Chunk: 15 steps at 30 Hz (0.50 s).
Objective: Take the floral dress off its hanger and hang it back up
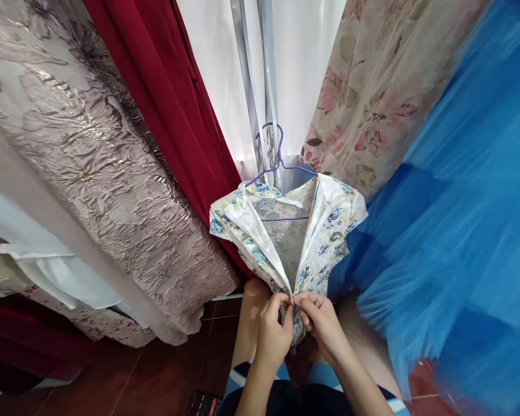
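Observation:
A white dress [329, 231] with blue and yellow flowers hangs on a purple wire hanger [281, 164]. Its back or front is parted in a long V, and the pale lining shows along both edges. At the bottom of that V, my left hand [276, 326] pinches the fabric between thumb and fingers. Close against it, my right hand [323, 320] pinches the other edge at the same point. Whatever small fastener sits between the fingertips is hidden. The lower part of the dress falls behind my hands, between my knees.
Behind the hanger hangs white cloth [216, 69] with grey ribbons. To the left are a dark red drape [169, 110] and shiny embossed fabric [91, 144]; to the right, floral cloth [364, 98] and blue tulle [455, 231]. A dark phone-like object [203, 403] lies on the tiled floor [156, 375].

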Each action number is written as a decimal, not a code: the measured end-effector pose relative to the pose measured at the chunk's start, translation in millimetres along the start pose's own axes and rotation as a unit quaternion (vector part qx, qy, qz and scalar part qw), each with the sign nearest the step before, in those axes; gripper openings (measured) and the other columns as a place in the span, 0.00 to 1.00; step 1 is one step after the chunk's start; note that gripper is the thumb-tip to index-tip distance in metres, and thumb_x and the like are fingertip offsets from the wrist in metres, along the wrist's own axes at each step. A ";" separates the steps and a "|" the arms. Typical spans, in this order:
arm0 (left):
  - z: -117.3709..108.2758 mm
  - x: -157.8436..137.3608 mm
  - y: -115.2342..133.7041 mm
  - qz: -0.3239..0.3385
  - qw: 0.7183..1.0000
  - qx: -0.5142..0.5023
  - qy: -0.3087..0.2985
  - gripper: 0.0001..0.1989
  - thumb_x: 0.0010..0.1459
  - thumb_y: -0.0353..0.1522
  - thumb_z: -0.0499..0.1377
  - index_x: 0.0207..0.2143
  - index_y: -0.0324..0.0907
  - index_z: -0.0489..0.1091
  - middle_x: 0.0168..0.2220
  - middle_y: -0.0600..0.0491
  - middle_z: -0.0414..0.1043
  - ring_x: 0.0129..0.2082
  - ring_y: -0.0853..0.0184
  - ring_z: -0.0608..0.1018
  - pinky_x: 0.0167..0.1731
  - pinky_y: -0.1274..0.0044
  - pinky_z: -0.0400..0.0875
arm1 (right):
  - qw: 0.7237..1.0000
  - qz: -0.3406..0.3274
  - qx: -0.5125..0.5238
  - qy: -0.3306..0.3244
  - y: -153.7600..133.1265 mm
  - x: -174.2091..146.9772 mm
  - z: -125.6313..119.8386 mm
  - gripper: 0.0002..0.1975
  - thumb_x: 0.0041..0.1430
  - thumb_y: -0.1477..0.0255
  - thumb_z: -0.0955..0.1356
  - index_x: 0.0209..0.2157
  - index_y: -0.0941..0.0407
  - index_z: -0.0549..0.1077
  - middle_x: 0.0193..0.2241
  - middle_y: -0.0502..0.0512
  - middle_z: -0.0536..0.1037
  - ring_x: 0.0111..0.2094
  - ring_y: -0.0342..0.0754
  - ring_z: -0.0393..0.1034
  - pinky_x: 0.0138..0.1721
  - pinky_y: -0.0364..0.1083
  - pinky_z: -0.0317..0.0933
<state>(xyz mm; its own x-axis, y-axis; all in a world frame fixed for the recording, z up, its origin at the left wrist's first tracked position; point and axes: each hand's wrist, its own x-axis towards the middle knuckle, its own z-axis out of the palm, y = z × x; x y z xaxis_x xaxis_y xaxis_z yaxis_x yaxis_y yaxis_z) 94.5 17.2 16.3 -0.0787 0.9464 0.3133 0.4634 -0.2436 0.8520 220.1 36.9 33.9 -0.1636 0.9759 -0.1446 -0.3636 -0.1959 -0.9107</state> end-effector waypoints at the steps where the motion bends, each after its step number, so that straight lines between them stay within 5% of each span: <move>1: -2.5 0.4 -1.2 0.005 1.000 0.006 -0.012 0.04 0.64 0.30 0.53 0.36 0.44 0.67 0.33 0.51 0.73 0.36 0.62 0.77 0.39 0.74 0.70 | 1.000 -0.010 0.005 0.005 -5.7 4.9 3.2 0.13 0.54 0.63 0.71 0.25 0.60 0.74 0.11 0.43 0.61 0.15 0.36 0.47 0.19 0.40 0.41; 9: -7.8 -5.1 15.2 0.043 0.988 0.137 -0.051 0.05 0.62 0.25 0.53 0.35 0.43 0.65 0.34 0.51 0.72 0.37 0.62 0.75 0.36 0.74 0.66 | 0.989 -0.136 0.057 -0.007 -113.3 80.0 46.1 0.11 0.47 0.66 0.72 0.21 0.59 0.74 0.09 0.41 0.58 0.13 0.35 0.44 0.17 0.41 0.36; 15: -9.1 -5.1 30.1 0.104 0.945 0.274 -0.144 0.08 0.59 0.22 0.51 0.35 0.41 0.65 0.36 0.48 0.72 0.37 0.58 0.74 0.38 0.68 0.66 | 0.980 -0.191 0.038 -0.030 -182.0 112.2 60.6 0.08 0.43 0.70 0.71 0.22 0.61 0.75 0.10 0.41 0.59 0.13 0.35 0.44 0.16 0.41 0.35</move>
<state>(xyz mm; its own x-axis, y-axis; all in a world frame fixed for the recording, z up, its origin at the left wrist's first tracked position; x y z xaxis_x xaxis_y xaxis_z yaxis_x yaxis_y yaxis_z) 100.8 3.2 44.1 0.2718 0.9277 0.2558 0.8357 -0.3593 0.4154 212.3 176.3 206.9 -0.0546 0.9724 0.2268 -0.4755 0.1744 -0.8623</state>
